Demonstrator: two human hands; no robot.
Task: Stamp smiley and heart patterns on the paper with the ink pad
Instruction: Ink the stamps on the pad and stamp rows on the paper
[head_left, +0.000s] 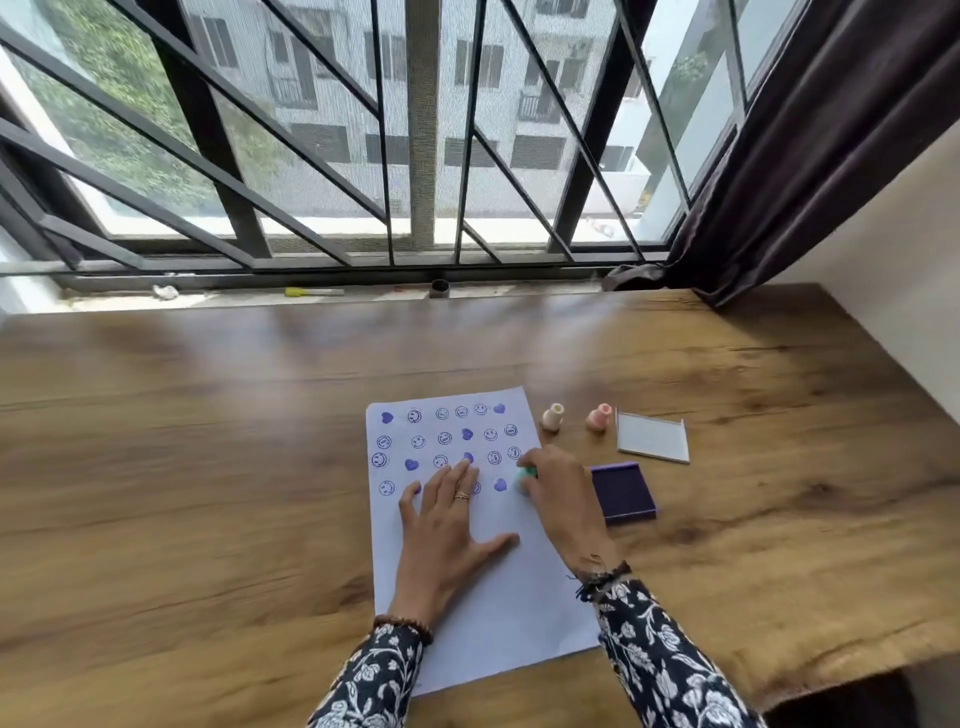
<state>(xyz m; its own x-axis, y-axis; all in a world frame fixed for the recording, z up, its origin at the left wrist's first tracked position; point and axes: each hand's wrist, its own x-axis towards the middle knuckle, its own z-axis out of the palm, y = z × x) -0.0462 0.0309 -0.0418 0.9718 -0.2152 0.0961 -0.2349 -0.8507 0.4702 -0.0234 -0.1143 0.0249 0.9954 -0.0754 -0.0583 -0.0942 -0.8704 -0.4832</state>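
Observation:
A white sheet of paper (498, 613) lies on the wooden table, its upper half covered with several rows of purple smileys and hearts. My left hand (447, 530) rests flat on the sheet, fingers spread, hiding part of the lowest row. My right hand (558, 499) grips a small teal stamp (525, 475) at the paper's right edge, at the end of that lowest row. The open purple ink pad (623, 491) sits just right of the paper, beside my right hand.
A cream stamp (552, 417) and a pink stamp (598, 417) stand upright beyond the ink pad, with the pad's clear lid (652, 436) to their right. The wooden table (208, 467) ends at a window sill holding small items; a dark curtain (810, 156) hangs at the right.

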